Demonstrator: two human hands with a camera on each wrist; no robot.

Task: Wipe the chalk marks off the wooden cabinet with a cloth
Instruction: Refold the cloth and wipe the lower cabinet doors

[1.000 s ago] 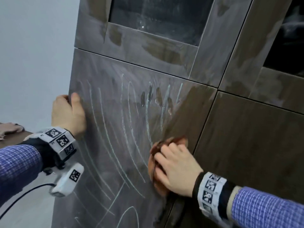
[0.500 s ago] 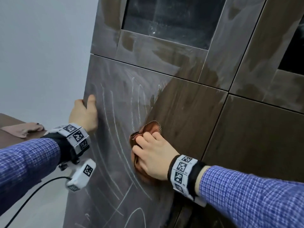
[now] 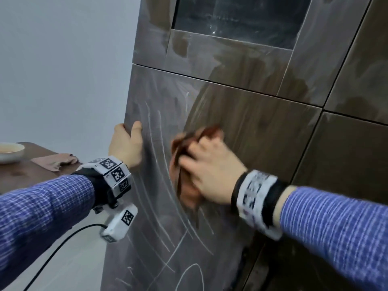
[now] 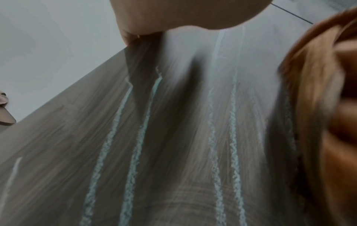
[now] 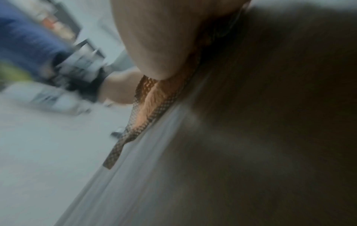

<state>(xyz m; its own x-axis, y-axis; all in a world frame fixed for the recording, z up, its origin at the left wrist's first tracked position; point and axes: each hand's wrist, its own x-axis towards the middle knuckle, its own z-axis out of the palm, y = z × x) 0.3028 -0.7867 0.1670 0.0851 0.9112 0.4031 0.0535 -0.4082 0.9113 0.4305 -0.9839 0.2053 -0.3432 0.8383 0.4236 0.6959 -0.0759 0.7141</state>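
Note:
A dark wooden cabinet (image 3: 262,127) fills the right of the head view. White curved chalk marks (image 3: 155,156) cover the left part of its lower door; the same chalk marks (image 4: 133,152) run close up in the left wrist view. My right hand (image 3: 210,171) presses a rust-brown cloth (image 3: 184,164) flat on the door, blurred by motion. The cloth (image 5: 152,105) shows under the palm in the right wrist view. My left hand (image 3: 126,145) grips the door's left edge, thumb on the front face.
A brown table (image 3: 25,171) stands at the left with a pale bowl (image 3: 9,152) and a second pinkish cloth (image 3: 56,160). Above the door is a dark glass panel (image 3: 237,15). A grey wall lies left of the cabinet.
My right hand has swept the cloth leftward across the door, leaving a wide clean patch where chalk lines were. The left hand keeps its hold on the edge. My view has shifted left.

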